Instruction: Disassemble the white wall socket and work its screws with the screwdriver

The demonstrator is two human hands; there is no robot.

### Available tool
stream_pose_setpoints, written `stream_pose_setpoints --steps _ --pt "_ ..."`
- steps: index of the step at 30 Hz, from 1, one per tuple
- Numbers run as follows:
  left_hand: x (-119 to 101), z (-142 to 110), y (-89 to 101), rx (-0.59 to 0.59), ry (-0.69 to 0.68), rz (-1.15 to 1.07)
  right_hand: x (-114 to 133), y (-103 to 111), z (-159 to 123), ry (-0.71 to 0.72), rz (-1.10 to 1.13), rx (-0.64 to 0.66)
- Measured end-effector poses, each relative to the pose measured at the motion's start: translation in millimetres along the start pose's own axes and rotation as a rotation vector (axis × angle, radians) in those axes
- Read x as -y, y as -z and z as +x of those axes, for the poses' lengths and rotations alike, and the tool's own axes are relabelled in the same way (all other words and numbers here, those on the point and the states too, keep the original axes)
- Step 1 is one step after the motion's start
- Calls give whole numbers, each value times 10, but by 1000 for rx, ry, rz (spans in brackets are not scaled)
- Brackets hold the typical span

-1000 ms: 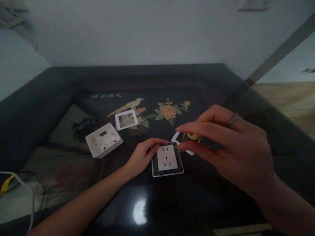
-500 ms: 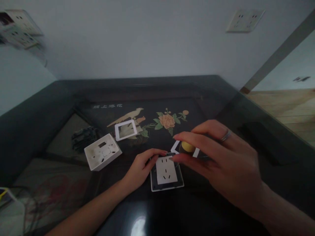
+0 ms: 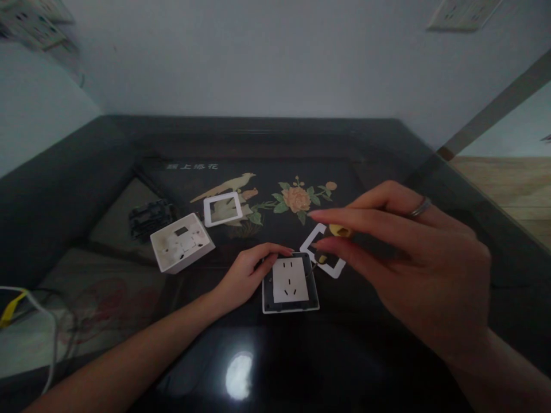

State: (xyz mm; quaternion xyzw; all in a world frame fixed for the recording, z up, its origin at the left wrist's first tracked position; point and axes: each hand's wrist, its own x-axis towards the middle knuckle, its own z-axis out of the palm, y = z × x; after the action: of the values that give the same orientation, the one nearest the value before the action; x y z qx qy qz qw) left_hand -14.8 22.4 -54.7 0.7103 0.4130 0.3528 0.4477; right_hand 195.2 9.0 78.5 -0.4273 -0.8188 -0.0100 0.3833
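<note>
A white five-hole socket [image 3: 290, 280] in a dark frame lies flat on the black glass table [image 3: 301, 355]. My left hand [image 3: 247, 275] rests at the socket's upper left edge, its fingers curled onto the rim. My right hand [image 3: 413, 269], a ring on one finger, hovers just right of and above the socket. Its thumb and forefinger pinch a small tool with a yellow part [image 3: 340, 230], whose thin end points down toward the socket's upper right corner. A white square trim frame [image 3: 333, 268] lies partly under that hand.
A white back box [image 3: 181, 242] sits at the left, with a second white trim frame [image 3: 222, 209] behind it and a black part [image 3: 150, 217] further left. Wires [image 3: 12, 310] show at the far left edge. Wall sockets [image 3: 462, 11] hang on the wall above.
My right hand lifted slightly and drew to the right with the yellow tool, uncovering more of the trim frame. My left hand stayed on the socket. The camera tilted.
</note>
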Motion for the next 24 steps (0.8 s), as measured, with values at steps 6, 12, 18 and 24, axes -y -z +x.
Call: stream_pose_setpoints --steps 6,12,18,24 --pt "-15 -8 1 1 25 17 -69 176 0 -57 130 211" --pt "-20 -3 -3 0 29 20 -58 134 -7 73 89 147" --pt "-20 0 -2 0 34 -4 9 25 0 65 -18 28" --pt "-52 -8 -4 0 54 -16 -68 190 -13 77 50 207"
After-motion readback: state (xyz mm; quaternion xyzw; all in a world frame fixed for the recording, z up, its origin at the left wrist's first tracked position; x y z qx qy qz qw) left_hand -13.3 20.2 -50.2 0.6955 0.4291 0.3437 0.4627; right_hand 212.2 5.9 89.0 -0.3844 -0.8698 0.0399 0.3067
